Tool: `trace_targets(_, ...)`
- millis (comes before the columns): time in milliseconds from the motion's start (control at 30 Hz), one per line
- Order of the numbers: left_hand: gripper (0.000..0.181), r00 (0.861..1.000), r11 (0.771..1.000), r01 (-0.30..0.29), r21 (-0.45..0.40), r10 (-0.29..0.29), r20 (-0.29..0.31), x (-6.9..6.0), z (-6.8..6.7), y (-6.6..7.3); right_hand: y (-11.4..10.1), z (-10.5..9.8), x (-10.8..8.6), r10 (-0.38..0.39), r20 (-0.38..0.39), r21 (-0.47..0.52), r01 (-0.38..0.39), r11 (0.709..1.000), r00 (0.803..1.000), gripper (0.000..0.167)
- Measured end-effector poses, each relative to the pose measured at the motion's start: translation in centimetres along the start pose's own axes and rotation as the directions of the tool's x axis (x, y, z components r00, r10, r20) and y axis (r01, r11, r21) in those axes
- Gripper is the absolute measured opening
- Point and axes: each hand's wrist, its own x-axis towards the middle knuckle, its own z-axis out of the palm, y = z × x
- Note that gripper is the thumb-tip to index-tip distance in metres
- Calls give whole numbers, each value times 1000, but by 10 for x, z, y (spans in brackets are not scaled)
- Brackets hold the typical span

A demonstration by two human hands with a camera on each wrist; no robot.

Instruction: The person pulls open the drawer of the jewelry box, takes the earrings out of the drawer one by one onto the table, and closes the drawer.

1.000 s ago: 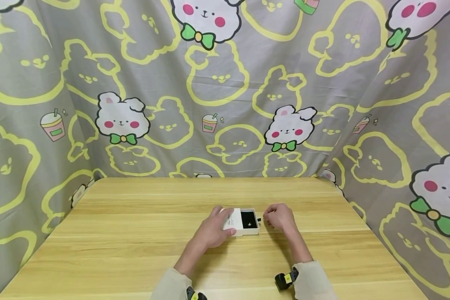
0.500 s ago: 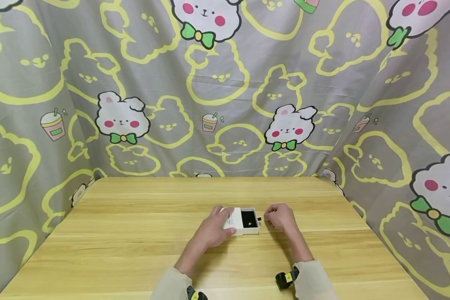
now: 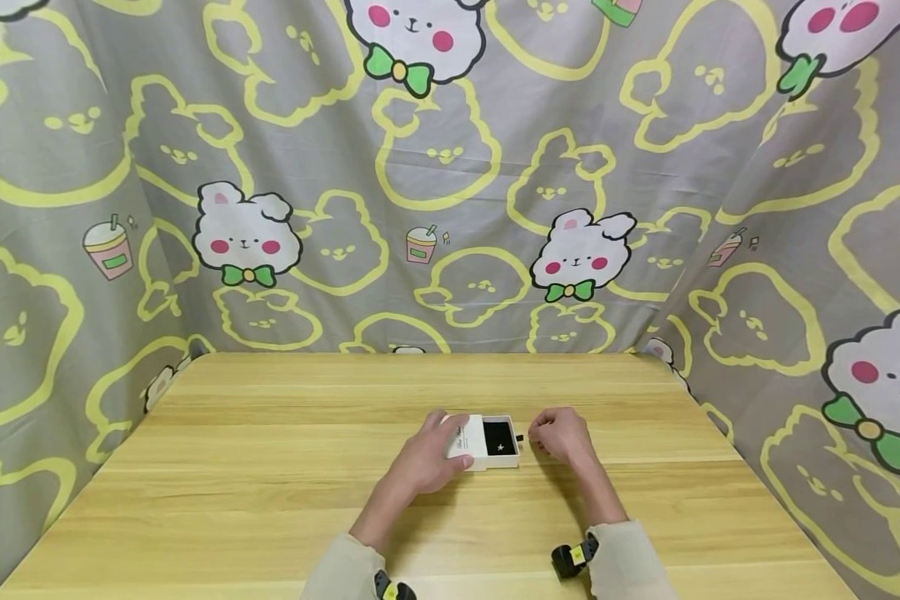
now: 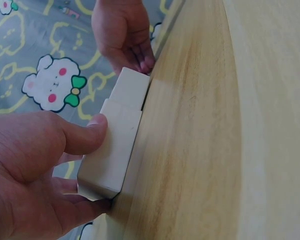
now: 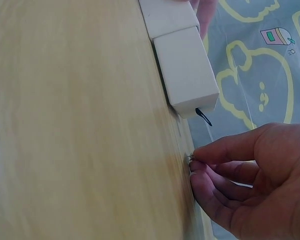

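Observation:
A small white drawer box lies on the table, its outer sleeve (image 3: 476, 442) printed with dark lettering. My left hand (image 3: 423, 460) grips the sleeve, thumb on the near side and fingers over the far side. The inner drawer (image 3: 504, 462) is slid partway out to the right. Inside lies a black pad (image 3: 497, 435) with a tiny silvery star-shaped piece (image 3: 500, 447) on it. A black pull tab (image 5: 203, 116) sticks out from the drawer's end. Just right of it, apart from the box, my right hand (image 3: 564, 435) pinches a small silvery piece of jewellery (image 5: 190, 159) between thumb and fingertip, low by the tabletop.
The wooden table (image 3: 270, 500) spreads out on all sides of the box. Grey curtains (image 3: 450, 183) with cartoon rabbits hang behind and along both sides. A black wrist camera (image 3: 570, 560) sits at the right sleeve's cuff.

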Motion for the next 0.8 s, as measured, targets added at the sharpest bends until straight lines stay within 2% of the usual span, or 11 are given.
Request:
trace_targets(200, 63, 1000, 1000, 2, 12, -2, -12, 1, 2, -1, 0, -1, -1, -28, -35, -41, 26, 999, 999, 4)
trace_targets(800, 63, 1000, 1000, 12, 1, -12, -5, 1, 2, -1, -2, -3, -3, -8, 6, -17, 8, 1000, 1000, 4)
